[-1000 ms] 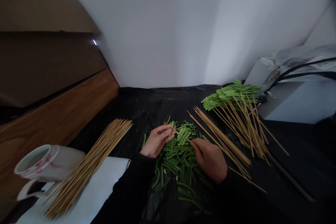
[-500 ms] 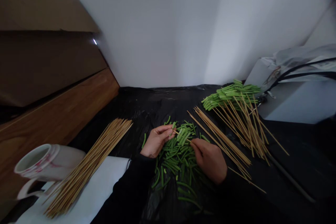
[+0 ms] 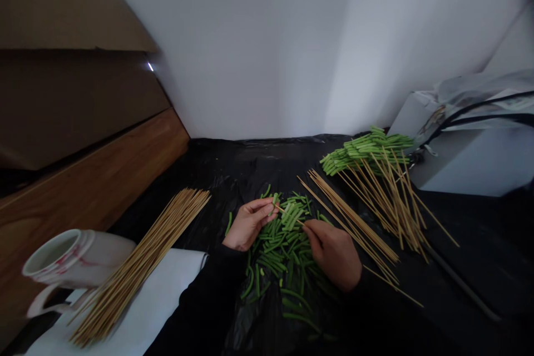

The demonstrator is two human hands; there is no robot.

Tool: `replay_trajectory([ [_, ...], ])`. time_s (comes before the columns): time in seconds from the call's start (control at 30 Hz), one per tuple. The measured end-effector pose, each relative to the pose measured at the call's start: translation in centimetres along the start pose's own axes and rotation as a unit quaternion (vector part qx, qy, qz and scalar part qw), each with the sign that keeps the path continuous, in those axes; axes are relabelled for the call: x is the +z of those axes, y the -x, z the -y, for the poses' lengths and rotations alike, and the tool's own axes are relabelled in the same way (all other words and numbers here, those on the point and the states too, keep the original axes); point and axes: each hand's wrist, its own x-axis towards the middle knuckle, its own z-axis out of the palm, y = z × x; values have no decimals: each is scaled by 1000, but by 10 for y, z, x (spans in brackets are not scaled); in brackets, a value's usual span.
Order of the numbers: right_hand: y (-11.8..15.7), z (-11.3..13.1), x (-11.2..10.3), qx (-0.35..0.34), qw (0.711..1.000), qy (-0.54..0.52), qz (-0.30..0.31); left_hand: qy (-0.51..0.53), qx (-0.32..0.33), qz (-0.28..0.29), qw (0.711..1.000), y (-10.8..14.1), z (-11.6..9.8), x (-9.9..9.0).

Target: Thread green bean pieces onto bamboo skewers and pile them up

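My left hand pinches a short green stalk piece, which looks like cut garlic scape, at the tip of a thin bamboo skewer. Closed around the same skewer, farther down, is my right hand. Several stalk pieces sit side by side across the skewer between my hands. Below them a loose pile of cut green stalks lies on black plastic sheeting. The skewer's lower end comes out past my right hand.
At the right lie bare skewers and a stack of loaded skewers. On the left, a skewer bundle rests against a tipped white mug and white sheet. A pale box stands far right, before the wall.
Almost nothing differs. Both hands keep their hold on the stalk piece and skewer, with only a very slight shift.
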Motion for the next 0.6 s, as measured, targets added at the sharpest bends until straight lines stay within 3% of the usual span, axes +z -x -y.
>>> replay_trajectory([
  [0.6,1,3,-2,10,999,24,21,-80,39,-2,996,-2,2,-4],
])
